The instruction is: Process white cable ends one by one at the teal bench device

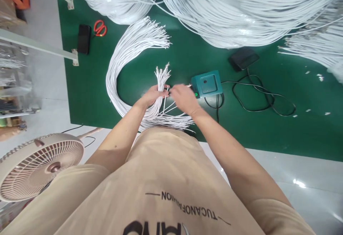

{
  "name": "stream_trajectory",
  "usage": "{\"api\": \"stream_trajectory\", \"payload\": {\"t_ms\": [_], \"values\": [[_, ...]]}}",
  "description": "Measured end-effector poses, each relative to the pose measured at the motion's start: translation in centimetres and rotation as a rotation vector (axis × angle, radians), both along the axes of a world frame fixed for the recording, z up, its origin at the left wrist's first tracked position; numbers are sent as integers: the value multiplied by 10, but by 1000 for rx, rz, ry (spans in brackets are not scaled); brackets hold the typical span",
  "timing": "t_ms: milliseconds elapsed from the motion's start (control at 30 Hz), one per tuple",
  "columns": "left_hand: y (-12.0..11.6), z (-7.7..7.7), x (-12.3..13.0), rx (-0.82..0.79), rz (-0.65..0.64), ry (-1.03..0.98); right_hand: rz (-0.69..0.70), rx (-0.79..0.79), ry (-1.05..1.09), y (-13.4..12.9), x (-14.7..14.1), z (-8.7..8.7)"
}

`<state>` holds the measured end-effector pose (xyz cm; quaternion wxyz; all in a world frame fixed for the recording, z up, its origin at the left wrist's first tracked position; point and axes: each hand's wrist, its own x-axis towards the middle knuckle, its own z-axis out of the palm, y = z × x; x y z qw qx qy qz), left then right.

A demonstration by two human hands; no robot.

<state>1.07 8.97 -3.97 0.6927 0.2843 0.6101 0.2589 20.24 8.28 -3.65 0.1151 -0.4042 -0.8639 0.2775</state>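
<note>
My left hand (153, 95) is closed around a bunch of white cables (161, 79), whose ends stick up above the fingers. Close by on the right, my right hand (183, 97) has its fingers drawn together near a single cable end; what they pinch is too small to make out. A small teal device (206, 84) with a green button and a recessed top stands just beyond my right hand. The curved bundle of white cables (114, 74) lies on the green table, and more loose cable ends (177, 121) rest against my shirt.
Large heaps of white cables (241, 17) fill the back. A black phone (84, 39) and orange-handled scissors (100, 28) lie at the left. A black pedal-like box (243, 58) with a looped cord sits at the right. A fan (44, 167) stands at the lower left.
</note>
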Motion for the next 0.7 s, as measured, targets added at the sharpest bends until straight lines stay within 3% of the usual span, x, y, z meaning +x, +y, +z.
{"api": "stream_trajectory", "payload": {"t_ms": [67,133,233,367,467,567,700], "values": [[-1,3,-1,-16,14,-11,221,-6,69,-20,-19,3],[-2,7,-1,-31,17,-12,213,-32,72,-38,-34,0],[-3,11,0,-32,42,0,15,-185,91,-59,-45,-12],[-6,15,-1,-31,85,20,-298,-648,179,-73,-46,-30],[-10,20,-2,-26,60,-4,-383,-789,175,-67,-41,-32],[-13,24,-2,-17,64,-24,-447,-742,257,-45,-36,-21],[-16,27,-2,32,46,26,-706,-595,468,-10,-36,2]]}}
